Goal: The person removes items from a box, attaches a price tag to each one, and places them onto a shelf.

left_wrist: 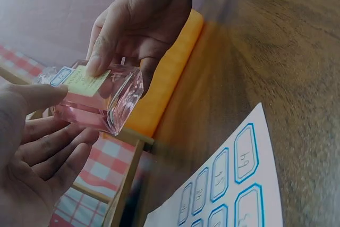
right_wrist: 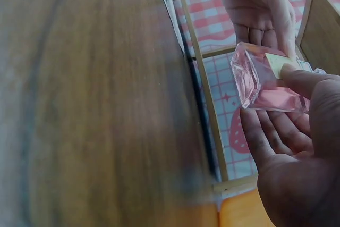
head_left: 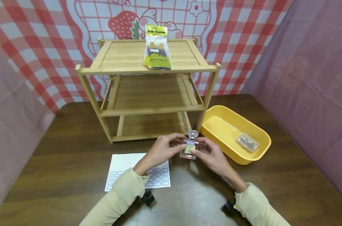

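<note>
A clear glass perfume bottle [head_left: 189, 154] with pink liquid and a faceted clear cap is held up above the table between both hands. A yellow-green label [left_wrist: 85, 82] and a small blue-bordered sticker [left_wrist: 62, 76] sit on its front face. My left hand [head_left: 164, 150] grips one side, its thumb on the front near the labels and fingers behind. From the other side my right hand [head_left: 214, 157] grips it too, with the thumb [right_wrist: 297, 78] pressing the yellow-green label. Below the left forearm lies a white sheet of blue-bordered stickers [head_left: 161, 177], partly covered by that arm.
A three-tier wooden shelf [head_left: 151, 110] stands behind the hands, with an Artist Brushes packet [head_left: 158, 50] on top. Right of it is a yellow basin [head_left: 219, 125] holding a clear box of small metal pieces [head_left: 248, 142]. Checked cloth [head_left: 238, 40] hangs behind.
</note>
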Motion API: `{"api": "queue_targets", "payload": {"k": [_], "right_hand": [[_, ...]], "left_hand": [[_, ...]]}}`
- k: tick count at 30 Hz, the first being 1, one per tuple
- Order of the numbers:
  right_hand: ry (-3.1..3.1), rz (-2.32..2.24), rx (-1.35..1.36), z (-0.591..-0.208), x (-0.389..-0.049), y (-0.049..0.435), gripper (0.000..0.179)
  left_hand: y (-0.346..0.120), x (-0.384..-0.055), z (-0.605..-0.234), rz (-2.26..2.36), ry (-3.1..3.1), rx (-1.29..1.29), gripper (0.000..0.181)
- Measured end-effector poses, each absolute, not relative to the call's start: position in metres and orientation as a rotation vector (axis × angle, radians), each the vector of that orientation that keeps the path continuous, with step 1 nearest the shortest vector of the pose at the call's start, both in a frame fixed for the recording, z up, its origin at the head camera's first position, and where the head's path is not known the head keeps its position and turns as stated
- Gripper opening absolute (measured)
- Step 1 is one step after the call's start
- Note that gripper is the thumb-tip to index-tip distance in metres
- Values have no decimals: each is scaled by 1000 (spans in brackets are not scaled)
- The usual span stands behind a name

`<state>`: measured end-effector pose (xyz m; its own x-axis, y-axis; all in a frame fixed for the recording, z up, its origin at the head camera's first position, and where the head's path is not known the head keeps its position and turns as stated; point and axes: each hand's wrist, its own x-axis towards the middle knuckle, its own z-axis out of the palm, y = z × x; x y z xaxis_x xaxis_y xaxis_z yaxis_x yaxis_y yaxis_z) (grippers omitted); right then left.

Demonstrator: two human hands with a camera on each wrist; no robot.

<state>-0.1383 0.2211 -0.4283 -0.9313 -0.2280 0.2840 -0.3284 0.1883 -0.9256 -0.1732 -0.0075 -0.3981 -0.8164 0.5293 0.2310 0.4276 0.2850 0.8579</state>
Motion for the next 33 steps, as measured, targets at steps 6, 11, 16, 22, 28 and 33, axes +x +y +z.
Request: {"api": "queue_targets", "payload": {"k": [6,11,16,22,28,33], "right_hand": [[-2320,1873,635,-418,-135,217,33],[-2277,1845,675,-409,-136,213,32],[-2244,1821,681,-403,-138,210,32],[-2202,1829,690,-396,-140,209,30],[-2180,1826,705,-391,-143,209,30],[-2169,1819,706,-388,-147,207,32]], "left_hand": [[-20,-169,-391,1625,2424,919,33],[-36,-168,-383,1681,2478,962,26],[-59,-168,-370,1760,2583,1034,21],[-89,-166,-354,1845,2684,968,20],[-115,-163,-347,1887,2766,924,19],[-135,-162,-348,2024,2751,866,19]]}}
